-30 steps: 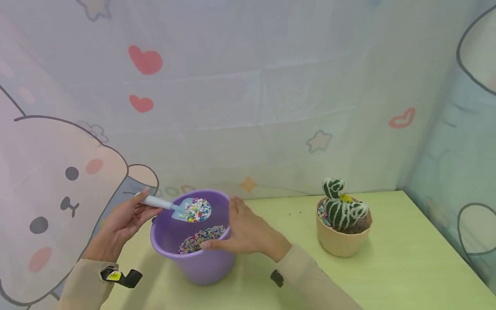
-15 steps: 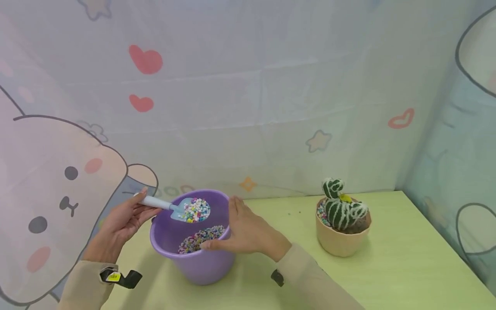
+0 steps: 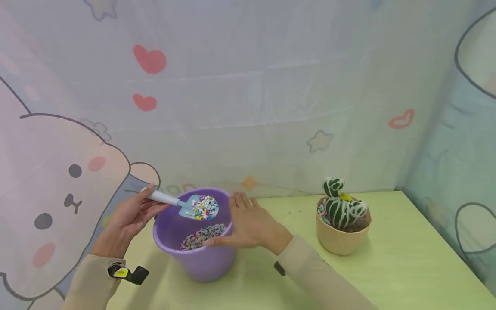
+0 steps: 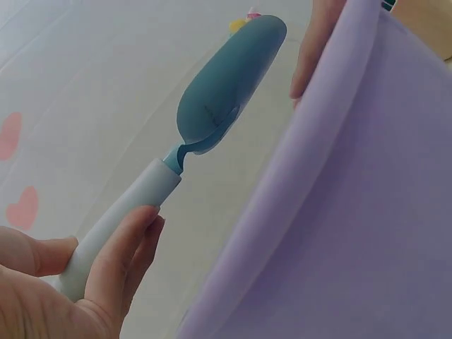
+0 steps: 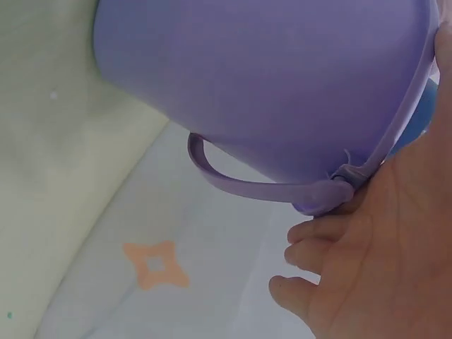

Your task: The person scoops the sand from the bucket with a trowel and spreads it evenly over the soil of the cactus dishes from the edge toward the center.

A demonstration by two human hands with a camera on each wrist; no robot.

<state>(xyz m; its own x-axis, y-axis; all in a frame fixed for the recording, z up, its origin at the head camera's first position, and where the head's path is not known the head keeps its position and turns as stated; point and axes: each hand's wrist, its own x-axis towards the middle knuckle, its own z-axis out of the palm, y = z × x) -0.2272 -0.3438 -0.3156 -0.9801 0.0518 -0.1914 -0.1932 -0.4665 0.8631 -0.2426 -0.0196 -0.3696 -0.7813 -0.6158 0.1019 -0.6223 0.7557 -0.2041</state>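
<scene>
My left hand (image 3: pixel 131 217) pinches the white handle of a small light-blue shovel (image 4: pixel 227 85) between thumb and fingers. On its blade lies a heap of colourful pebbles (image 3: pixel 205 207), held over the mouth of a purple bucket (image 3: pixel 203 263). More mixed pebbles (image 3: pixel 201 238) rest in the bottom of the bucket. My right hand (image 3: pixel 252 224) lies against the bucket's right rim, fingers fairly straight and the thumb along the front edge. From the right wrist, the fingertips show beside the bucket's hanging purple handle (image 5: pixel 247 189).
A cactus (image 3: pixel 341 211) with white fuzzy stripes and a yellow flower stands in a peach pot (image 3: pixel 341 241) to the right. Everything stands on a pale green table (image 3: pixel 410 258). Behind it hangs a printed cloth (image 3: pixel 248 94) with hearts and a cartoon animal.
The shovel and my left hand have shifted slightly right over the bucket. My right hand's fingers have spread a little at the rim. The pebbles stay on the blade.
</scene>
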